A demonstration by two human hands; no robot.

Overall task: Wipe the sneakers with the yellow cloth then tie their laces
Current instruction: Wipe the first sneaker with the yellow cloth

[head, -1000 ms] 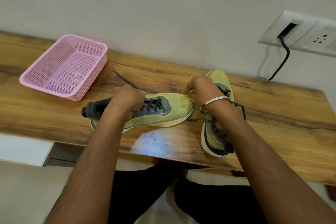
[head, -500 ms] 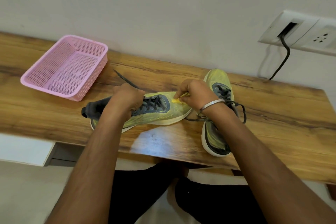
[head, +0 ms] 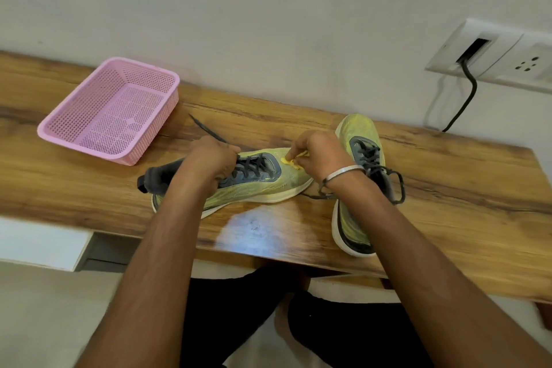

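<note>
**Wiping under way, laces still loose**

Two sneakers sit on the table (head: 448,188). The near sneaker (head: 263,185) lies across the middle, toe toward 3 o'clock; the second sneaker (head: 358,140) stands just beside it at 3 o'clock, toe pointing to 12.

The left hand (head: 213,160) is closed over the near sneaker's collar, steadying it. Whether it also pinches the lace (head: 209,132) that trails out toward 11 o'clock cannot be told. The right hand (head: 316,152) is closed around the cloth (head: 288,161), of which only a small yellow wad shows beneath the fingers, pressed on the near sneaker's toe just past the eyelets.

Judged from this, the task is in its first half: the wiping of the near sneaker is in progress, on the toe area. How much of either sneaker is already clean cannot be read from the surfaces. Neither is tied; the second sneaker's laces (head: 394,185) hang in open loops off its side at 4 o'clock. Both knots remain to be done.

A pink basket (head: 74,131) sits at 10 o'clock, well apart.
</note>
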